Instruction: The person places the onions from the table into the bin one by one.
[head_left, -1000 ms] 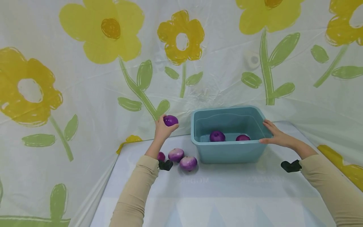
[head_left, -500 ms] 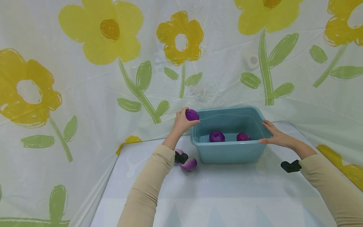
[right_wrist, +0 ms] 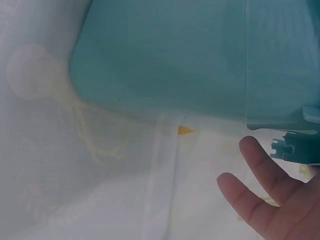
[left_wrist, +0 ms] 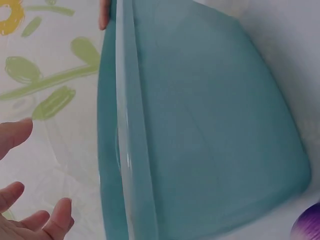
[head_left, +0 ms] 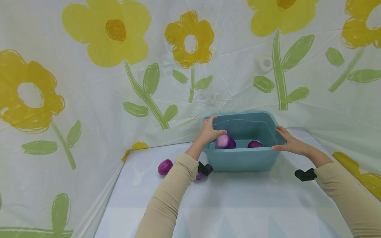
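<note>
My left hand [head_left: 208,131] is over the left end of a blue-green plastic bin [head_left: 241,160], thumb and fingers spread with nothing between them. Just below its thumb, a pale-and-purple red onion [head_left: 221,141] is inside the bin, slightly blurred. It partly covers a darker red onion [head_left: 232,143]. Another red onion [head_left: 255,144] lies farther right in the bin. My right hand [head_left: 293,144] holds the bin's right front corner, thumb on the front rim and fingers at the right rim. In the right wrist view, two fingers [right_wrist: 250,202] extend outside the bin wall.
On the table [head_left: 238,205], a red onion [head_left: 165,167] lies left of the bin. A second onion [head_left: 200,176] there is mostly hidden by my left wrist's black strap. A flower-printed curtain [head_left: 89,99] hangs behind the table.
My left hand has carried the red onion rightward from the bin's left side, over its rim, and let it go inside. My right hand has stayed at the bin's corner.
</note>
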`<state>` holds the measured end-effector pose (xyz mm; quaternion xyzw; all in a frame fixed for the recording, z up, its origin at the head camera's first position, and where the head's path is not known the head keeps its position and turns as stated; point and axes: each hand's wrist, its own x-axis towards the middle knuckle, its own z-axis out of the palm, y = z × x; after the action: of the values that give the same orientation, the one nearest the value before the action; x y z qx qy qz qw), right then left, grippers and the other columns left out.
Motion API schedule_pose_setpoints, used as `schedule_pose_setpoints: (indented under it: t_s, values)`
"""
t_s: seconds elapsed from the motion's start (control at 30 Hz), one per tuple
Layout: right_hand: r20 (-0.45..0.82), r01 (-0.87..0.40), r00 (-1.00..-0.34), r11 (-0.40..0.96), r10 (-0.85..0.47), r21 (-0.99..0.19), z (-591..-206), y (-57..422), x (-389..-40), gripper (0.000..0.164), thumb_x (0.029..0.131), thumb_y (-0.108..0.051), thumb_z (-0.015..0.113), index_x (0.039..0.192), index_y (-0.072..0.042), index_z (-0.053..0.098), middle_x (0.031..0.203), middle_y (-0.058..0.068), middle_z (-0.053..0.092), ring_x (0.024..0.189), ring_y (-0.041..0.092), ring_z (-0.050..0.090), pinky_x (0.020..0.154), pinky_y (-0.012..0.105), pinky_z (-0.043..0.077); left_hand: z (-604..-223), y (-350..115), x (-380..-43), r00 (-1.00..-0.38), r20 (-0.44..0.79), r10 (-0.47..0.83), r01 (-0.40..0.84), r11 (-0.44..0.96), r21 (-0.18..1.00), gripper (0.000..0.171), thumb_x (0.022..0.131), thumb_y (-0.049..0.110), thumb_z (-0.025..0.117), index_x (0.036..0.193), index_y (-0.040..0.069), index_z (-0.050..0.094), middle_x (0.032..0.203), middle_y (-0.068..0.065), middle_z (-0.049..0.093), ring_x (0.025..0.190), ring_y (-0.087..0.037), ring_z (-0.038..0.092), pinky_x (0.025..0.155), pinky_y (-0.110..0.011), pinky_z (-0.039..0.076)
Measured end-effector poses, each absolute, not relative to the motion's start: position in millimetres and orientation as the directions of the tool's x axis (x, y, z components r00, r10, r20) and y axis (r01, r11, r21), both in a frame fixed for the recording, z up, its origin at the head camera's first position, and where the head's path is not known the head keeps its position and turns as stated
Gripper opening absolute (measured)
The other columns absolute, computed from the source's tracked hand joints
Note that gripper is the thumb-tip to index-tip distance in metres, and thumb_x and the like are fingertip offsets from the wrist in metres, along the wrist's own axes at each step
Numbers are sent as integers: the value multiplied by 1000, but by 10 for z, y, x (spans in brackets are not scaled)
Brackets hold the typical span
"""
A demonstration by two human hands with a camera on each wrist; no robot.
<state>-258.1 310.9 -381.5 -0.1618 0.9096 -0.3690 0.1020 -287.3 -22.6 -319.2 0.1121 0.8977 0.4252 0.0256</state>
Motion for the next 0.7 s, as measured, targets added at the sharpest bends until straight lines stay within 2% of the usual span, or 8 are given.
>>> schedule_pose_setpoints:
  t_s: [0.43, 0.53, 0.7]
  values:
    - [-56, -227, -926, 667, -374, -710, -3831, 3111, -2598, 97, 82, -33, 61, 143, 6, -4, 147, 27, -16, 130, 54, -3, 91, 75, 13, -3214, -429, -2825, -979, 47, 200, 151, 545, 825, 72, 82, 23, 68, 142, 12, 29, 147, -11, 26, 133, -29, 30, 102, -45, 35]
    - [-58, -224, -926, 669, -372, -708, -3832, 3109, -2597, 98, 82, -33, 61, 143, 6, -4, 147, 27, -15, 130, 54, -3, 91, 75, 13, -3196, -561, -2822, -979, 102, 175, 185, 564, 805, 71, 81, 22, 69, 140, 8, 32, 144, -15, 30, 132, -30, 31, 103, -45, 33]
    - [-65, -215, -930, 677, -362, -704, -3825, 3101, -2586, 98, 82, -34, 62, 143, 6, -5, 147, 27, -16, 130, 54, -3, 91, 75, 13, -3220, -798, -2763, -963, 239, 127, 269, 560, 784, 65, 82, 23, 67, 137, 6, 37, 138, -18, 38, 120, -35, 44, 98, -44, 39]
